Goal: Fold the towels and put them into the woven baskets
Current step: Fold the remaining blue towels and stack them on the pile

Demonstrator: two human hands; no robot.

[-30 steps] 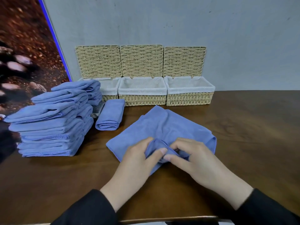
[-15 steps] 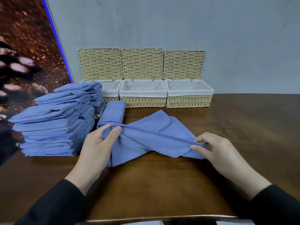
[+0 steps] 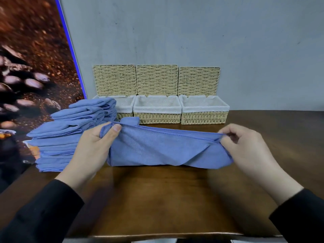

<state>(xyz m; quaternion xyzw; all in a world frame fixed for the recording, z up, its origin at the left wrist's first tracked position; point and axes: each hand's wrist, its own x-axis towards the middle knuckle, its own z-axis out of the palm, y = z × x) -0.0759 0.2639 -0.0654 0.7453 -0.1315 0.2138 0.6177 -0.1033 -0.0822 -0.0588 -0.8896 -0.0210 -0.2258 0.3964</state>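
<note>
Towel [image 3: 157, 148] — blue, stretching taut along its upper hem between two hands, lower part sagging and resting on the wooden table [image 3: 157, 199], just in front of the middle basket [image 3: 157, 112]. Pinching the towel's left corner: left hand [image 3: 93, 151], thumb pressing over bunched cloth, fingers curling behind it. Pinching the towel's right corner: right hand [image 3: 245, 148], thumb and forefinger closing on the hem, remaining fingers curling loosely above. Hanging slack below the right hand, a diagonal crease running down toward the towel's lower right edge. Standing in a row behind the towel against the grey wall [image 3: 192, 41]: left basket [image 3: 125, 109], middle basket and right basket [image 3: 204, 111], each woven, white-lined, lid leaning open against the wall, linings showing nothing inside as far as visible. Sitting left of the towel, partly hiding the left basket: a tall stack of folded blue towels [image 3: 70, 134]. Peeking out just behind the towel's upper left corner — a further piece of blue cloth [image 3: 130, 120], shape not clear. Covering both forearms near the table's front edge: black sleeves [image 3: 43, 213].
</note>
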